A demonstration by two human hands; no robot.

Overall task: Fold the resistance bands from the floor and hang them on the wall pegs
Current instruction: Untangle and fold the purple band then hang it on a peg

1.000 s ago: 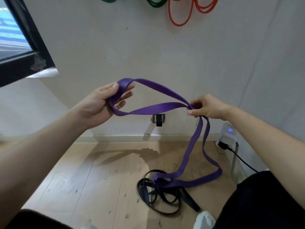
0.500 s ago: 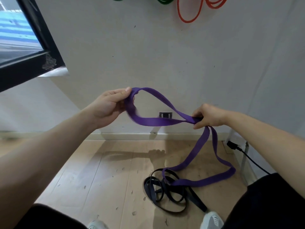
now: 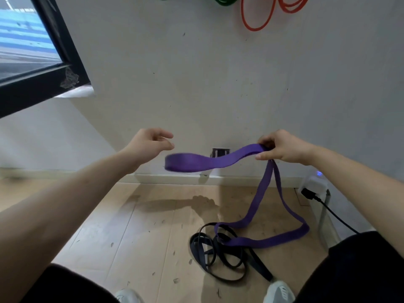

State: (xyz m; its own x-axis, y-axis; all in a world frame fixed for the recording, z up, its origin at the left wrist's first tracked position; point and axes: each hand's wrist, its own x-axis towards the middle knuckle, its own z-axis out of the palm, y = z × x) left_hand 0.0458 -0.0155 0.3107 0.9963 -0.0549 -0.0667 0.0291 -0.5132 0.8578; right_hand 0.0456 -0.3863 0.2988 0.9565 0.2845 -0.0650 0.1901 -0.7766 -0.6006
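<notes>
My right hand (image 3: 282,147) pinches the purple resistance band (image 3: 209,160) at a fold. A short flattened loop of it sticks out to the left in the air, blurred at its tip. The rest of the band hangs down from my right hand and trails onto the wooden floor. My left hand (image 3: 150,142) hovers just left of and above the loop's tip, fingers loosely spread, holding nothing. A black band (image 3: 216,252) lies coiled on the floor under the purple one. Red bands (image 3: 255,20) and green bands (image 3: 225,1) hang on the wall at the top edge; the pegs are out of view.
A dark-framed window (image 3: 43,68) fills the upper left. A white device with a blue light (image 3: 314,182) and a black cable (image 3: 328,208) stands at the right by the wall. A wall socket (image 3: 220,152) sits behind the band. My shoes (image 3: 277,291) show at the bottom edge.
My left hand has let go of the purple loop and drawn slightly away. The loop has collapsed flat and now springs out from my right hand alone.
</notes>
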